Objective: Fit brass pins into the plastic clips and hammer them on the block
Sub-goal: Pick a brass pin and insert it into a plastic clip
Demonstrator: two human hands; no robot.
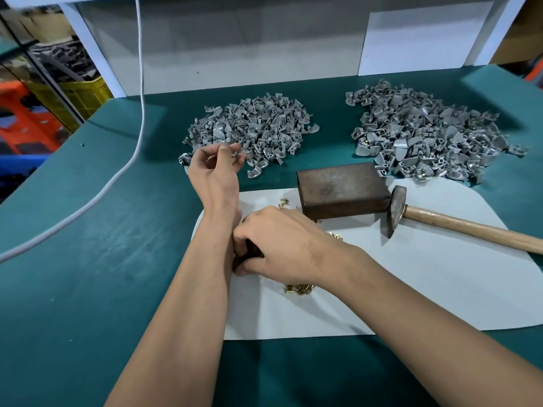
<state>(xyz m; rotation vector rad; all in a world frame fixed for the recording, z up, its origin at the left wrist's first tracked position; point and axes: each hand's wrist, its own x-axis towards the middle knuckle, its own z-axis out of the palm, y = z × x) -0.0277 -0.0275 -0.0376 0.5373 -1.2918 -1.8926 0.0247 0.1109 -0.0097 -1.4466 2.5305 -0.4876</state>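
Observation:
My left hand point(216, 167) reaches to the near edge of the left pile of grey plastic clips point(252, 130), its fingertips pinching at a clip there. My right hand point(279, 245) rests curled on the white sheet point(411, 289), crossing against my left forearm; what its fingers hold is hidden. Small brass pins point(298, 288) lie scattered on the sheet under and beside that hand. The rusty metal block point(340, 189) sits on the sheet's far edge. A hammer point(440, 220) with a wooden handle lies beside it, head against the block.
A second, larger pile of grey clips point(426, 136), some with brass showing, lies at the right rear. A white cable point(126, 168) trails across the green table point(88, 259) on the left. Crates stand off the table's left side.

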